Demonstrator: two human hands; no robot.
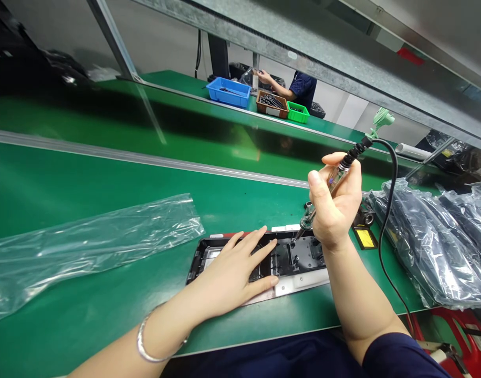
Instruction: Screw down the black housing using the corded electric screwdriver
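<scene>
My left hand [234, 270] lies with its fingers spread across a long black plastic housing [303, 254], which rests in a white holder [303, 281] on the green table. A silver bracelet is round the left wrist. In my right hand [335, 205] is a corded soldering iron [307, 216], gripped by the handle above the housing's right part. Its tip points down and left, close to small parts inside the housing; whether it touches them I cannot tell.
A clear plastic bag [94, 247] lies at left. Bagged dark parts [433, 247] are piled at right, near a stand with a yellow sponge [365, 237]. Behind are a blue bin [228, 93], brown bin [272, 105], green bin [297, 113] and another person's arm [282, 90].
</scene>
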